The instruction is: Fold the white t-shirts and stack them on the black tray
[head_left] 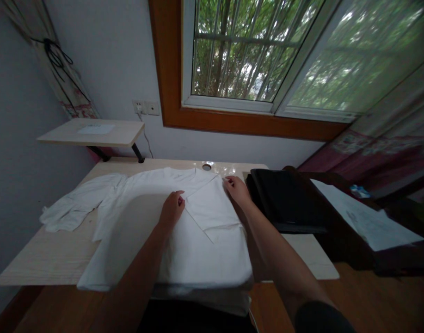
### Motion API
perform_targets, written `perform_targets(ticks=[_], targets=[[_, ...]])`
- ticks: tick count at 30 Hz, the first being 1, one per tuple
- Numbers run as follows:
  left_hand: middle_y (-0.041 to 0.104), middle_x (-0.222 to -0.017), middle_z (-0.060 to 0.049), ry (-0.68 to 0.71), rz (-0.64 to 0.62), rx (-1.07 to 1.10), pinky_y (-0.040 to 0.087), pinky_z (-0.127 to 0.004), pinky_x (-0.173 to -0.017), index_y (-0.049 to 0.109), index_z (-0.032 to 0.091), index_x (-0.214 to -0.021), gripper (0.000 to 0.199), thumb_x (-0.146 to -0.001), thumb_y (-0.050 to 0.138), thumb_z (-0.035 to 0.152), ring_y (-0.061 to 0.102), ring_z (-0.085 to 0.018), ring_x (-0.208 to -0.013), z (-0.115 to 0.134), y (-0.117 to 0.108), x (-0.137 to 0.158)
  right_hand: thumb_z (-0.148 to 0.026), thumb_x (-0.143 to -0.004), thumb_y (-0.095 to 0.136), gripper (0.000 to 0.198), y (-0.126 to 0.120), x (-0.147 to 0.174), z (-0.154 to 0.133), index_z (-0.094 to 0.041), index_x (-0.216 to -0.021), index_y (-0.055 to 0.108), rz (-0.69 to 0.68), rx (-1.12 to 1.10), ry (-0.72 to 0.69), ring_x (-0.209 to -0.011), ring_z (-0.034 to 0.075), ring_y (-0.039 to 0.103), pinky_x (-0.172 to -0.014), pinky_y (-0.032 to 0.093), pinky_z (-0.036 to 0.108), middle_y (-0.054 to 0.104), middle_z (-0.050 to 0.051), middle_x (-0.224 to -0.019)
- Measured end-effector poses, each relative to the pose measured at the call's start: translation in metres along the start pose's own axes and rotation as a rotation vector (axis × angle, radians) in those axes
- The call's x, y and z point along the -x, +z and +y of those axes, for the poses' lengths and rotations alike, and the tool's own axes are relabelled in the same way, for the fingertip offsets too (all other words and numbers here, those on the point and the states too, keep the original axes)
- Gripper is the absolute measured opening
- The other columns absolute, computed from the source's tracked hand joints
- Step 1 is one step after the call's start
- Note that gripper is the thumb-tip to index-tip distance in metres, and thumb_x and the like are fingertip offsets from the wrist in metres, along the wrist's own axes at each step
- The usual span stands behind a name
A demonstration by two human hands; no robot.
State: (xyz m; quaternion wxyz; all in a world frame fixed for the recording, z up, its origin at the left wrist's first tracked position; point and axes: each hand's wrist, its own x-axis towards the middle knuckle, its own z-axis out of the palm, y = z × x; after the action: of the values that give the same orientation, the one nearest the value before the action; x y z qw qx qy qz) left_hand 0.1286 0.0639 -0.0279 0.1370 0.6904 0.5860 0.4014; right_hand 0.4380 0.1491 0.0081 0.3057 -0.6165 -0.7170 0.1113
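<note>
Far left: curtain (pixel 64 64), tied with black cord (pixel 54 53). Next to it, raised shelf (pixel 59 134) on black legs, with a pale sheet (pixel 96 129) on top. Outlet (pixel 139 107) on the wall behind, plug inserted, cable running down.

Table (pixel 41 266): pale wood top. White shirt (pixel 132 222) lies across its middle, collar toward the window (pixel 249 60), hem at the near edge. One sleeve (pixel 80 201) extends left, loosely creased. The right side is folded inward, the other sleeve (pixel 212 208) lying slantwise over the body.

Left hand (pixel 173 209): over the middle of the shirt; fingers curled, thumb and index closed on cloth at the inner corner of the folded sleeve. Round hole (pixel 206 167) in the tabletop, just beyond the collar.

Right hand (pixel 236 189): at the shirt's upper right corner; thumb and index pinching the folded edge, other fingers bent.

Right of this hand: black case (pixel 288 199), lying flat, near the right forearm. Farther right: large paper (pixel 367 215) on a dark stand (pixel 340 226); second curtain (pixel 378 134) behind.
</note>
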Motion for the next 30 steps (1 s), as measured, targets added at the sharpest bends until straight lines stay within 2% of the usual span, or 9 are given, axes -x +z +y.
perform_targets(ticks=[3,7,13,17,23,30], targets=[[0.061,-0.088,-0.001,0.003,0.015,0.0,0.055,-0.031,-0.08,0.063,0.022,-0.115,0.035,-0.082,0.062,0.01,0.062,-0.016,-0.078,-0.001,0.002,0.001,-0.027,-0.097,0.049,0.039,0.007,-0.027,0.002,-0.014,-0.13,0.064,-0.121,0.047,-0.03,-0.091,0.018,0.065,-0.094,0.05,0.03,0.065,0.012,-0.112],[0.062,-0.09,-0.001,-0.005,0.004,0.013,0.055,-0.03,-0.08,0.061,0.022,-0.115,0.033,-0.084,0.061,0.011,0.062,-0.015,-0.078,-0.004,0.004,0.002,-0.028,-0.095,0.056,0.036,0.012,-0.05,0.002,-0.019,-0.128,0.068,-0.269,0.066,-0.086,-0.094,0.017,0.066,-0.095,0.048,0.027,0.07,0.007,-0.105],[0.065,-0.089,-0.001,-0.015,-0.008,0.019,0.055,-0.03,-0.081,0.06,0.021,-0.117,0.033,-0.084,0.064,0.013,0.062,-0.015,-0.078,-0.001,0.004,0.002,-0.024,-0.094,0.052,0.024,0.007,-0.07,0.006,-0.019,-0.109,0.071,-0.442,0.181,-0.053,-0.082,0.015,0.068,-0.075,0.05,0.021,0.076,0.003,-0.089],[0.067,-0.088,-0.001,0.012,-0.016,-0.085,0.053,-0.034,-0.085,0.06,0.021,-0.119,0.036,-0.084,0.065,0.012,0.061,-0.017,-0.079,0.004,0.002,0.002,-0.024,-0.093,0.054,0.023,-0.002,-0.08,0.002,-0.017,-0.106,0.071,-0.46,0.317,-0.069,-0.094,0.02,0.069,-0.079,0.048,0.024,0.077,0.009,-0.103],[0.067,-0.09,-0.002,0.049,-0.026,-0.185,0.053,-0.036,-0.089,0.058,0.022,-0.123,0.037,-0.088,0.061,0.013,0.061,-0.02,-0.087,0.005,0.004,0.003,-0.023,-0.097,0.047,0.03,-0.008,-0.084,-0.015,-0.013,-0.116,0.068,-0.435,0.504,-0.095,-0.111,0.027,0.066,-0.093,0.046,0.032,0.071,0.019,-0.119],[0.064,-0.093,-0.002,0.078,0.001,-0.177,0.054,-0.035,-0.089,0.056,0.023,-0.127,0.037,-0.091,0.06,0.015,0.062,-0.019,-0.087,0.003,0.003,0.003,-0.02,-0.097,0.043,0.035,-0.01,-0.066,-0.031,-0.012,-0.127,0.059,-0.335,0.624,-0.092,-0.116,0.033,0.061,-0.095,0.047,0.041,0.063,0.021,-0.128]])
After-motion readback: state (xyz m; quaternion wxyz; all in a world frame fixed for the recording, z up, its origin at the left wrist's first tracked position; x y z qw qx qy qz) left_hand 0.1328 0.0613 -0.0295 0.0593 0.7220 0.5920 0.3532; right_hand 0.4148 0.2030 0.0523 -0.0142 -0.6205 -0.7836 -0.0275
